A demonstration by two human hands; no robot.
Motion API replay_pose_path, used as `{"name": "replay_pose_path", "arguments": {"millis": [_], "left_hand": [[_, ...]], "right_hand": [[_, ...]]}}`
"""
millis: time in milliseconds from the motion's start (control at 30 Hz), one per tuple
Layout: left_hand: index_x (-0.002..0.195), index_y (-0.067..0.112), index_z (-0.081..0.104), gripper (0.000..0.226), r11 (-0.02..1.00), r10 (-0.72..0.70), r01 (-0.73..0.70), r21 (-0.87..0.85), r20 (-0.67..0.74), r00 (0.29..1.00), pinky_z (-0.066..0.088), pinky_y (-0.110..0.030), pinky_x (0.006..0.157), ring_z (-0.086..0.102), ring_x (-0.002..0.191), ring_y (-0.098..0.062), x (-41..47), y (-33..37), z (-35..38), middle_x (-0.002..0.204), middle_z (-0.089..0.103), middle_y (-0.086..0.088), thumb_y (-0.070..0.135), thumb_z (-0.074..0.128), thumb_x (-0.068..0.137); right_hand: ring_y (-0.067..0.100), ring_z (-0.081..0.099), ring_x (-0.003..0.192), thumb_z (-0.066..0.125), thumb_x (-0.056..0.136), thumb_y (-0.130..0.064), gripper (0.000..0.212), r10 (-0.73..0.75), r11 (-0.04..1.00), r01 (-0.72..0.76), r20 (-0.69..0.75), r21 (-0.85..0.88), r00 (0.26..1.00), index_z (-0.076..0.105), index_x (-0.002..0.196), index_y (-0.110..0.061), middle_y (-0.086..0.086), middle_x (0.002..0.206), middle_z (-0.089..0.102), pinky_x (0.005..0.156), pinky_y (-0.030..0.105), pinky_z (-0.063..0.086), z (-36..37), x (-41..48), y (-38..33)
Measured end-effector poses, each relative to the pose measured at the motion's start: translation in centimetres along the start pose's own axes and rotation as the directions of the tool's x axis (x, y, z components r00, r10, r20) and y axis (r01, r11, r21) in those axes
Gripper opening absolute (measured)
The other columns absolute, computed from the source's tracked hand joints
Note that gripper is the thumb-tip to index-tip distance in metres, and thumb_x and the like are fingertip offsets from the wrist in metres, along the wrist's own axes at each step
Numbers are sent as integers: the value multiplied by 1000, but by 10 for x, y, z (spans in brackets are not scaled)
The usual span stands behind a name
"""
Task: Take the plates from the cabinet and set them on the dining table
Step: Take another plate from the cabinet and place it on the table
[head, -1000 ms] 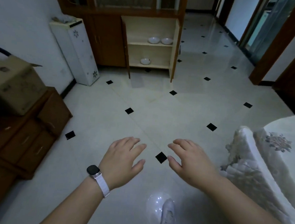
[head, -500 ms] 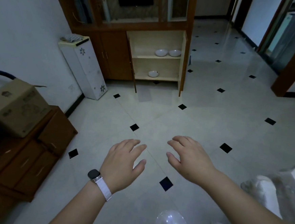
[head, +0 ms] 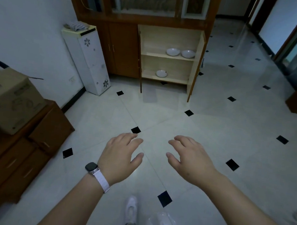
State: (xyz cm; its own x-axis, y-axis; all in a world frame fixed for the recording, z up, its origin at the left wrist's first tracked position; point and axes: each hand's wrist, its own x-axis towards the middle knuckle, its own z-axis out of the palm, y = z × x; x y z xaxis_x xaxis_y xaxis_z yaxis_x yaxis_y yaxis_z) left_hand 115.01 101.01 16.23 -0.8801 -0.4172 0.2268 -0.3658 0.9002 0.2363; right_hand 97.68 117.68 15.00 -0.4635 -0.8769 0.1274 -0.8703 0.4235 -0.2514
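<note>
Three plates in the cabinet; lowest plate's details unclear.

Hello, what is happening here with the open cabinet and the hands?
A person faces the open cabinet across the tiled floor, both hands empty and held out: left hand, right hand. Three white plates wait inside, two on the upper shelf and one on the lower. None has been taken yet.

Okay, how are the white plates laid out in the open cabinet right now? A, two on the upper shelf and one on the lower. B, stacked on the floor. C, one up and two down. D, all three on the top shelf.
A: two plates sit side by side on the upper shelf, and a single plate sits on the lower shelf.
</note>
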Motion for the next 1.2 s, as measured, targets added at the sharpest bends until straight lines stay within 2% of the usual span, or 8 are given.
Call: {"name": "replay_pose_path", "arguments": {"millis": [267, 600, 700, 867, 1200], "left_hand": [[117, 15, 68, 41, 997, 48, -47, -63, 12, 999, 46, -44, 91, 60, 113, -29, 124, -96, 10, 122, 66, -8, 36, 60, 83], [119, 15, 68, 46, 987, 83, -80, -140, 14, 996, 43, -45, 95, 57, 117, -28, 243, -190, 4, 125, 64, -7, 42, 52, 84], [116, 15, 68, 51, 985, 91, -88, -151, 13, 996, 45, -46, 92, 58, 115, -28, 264, -204, 9, 123, 65, -8, 46, 45, 83], [117, 14, 69, 43, 985, 87, -80, -153, 38, 996, 47, -47, 93, 58, 116, -28, 311, -217, 25, 123, 66, -8, 37, 57, 83], [128, 16, 61, 47, 992, 112, -107, -67, 70, 991, 45, -45, 96, 56, 119, -26, 459, -223, 59, 132, 61, -7, 40, 55, 88]], "right_hand": [[22, 41, 130, 45, 95, -48, 48, 66, 996, -63, 51, -64, 997, 53, 133, -21, 2, 140, 50, 103, 34, 32, 11, 134, -6], [20, 39, 131, 44, 96, -48, 48, 172, 982, -171, 3, -85, 985, 50, 135, -22, 0, 141, 48, 105, 35, 30, 7, 256, -6], [19, 38, 131, 45, 96, -48, 47, 178, 979, -177, 8, -97, 984, 50, 135, -22, -1, 141, 47, 105, 34, 29, 7, 280, 3], [19, 39, 131, 46, 95, -47, 47, 194, 979, -194, -3, -65, 981, 51, 135, -22, 0, 142, 47, 105, 35, 32, 12, 327, 27], [19, 39, 131, 43, 95, -50, 49, 164, 986, -164, 39, -2, 986, 50, 136, -23, 0, 144, 45, 106, 35, 31, 25, 460, 124]]}}
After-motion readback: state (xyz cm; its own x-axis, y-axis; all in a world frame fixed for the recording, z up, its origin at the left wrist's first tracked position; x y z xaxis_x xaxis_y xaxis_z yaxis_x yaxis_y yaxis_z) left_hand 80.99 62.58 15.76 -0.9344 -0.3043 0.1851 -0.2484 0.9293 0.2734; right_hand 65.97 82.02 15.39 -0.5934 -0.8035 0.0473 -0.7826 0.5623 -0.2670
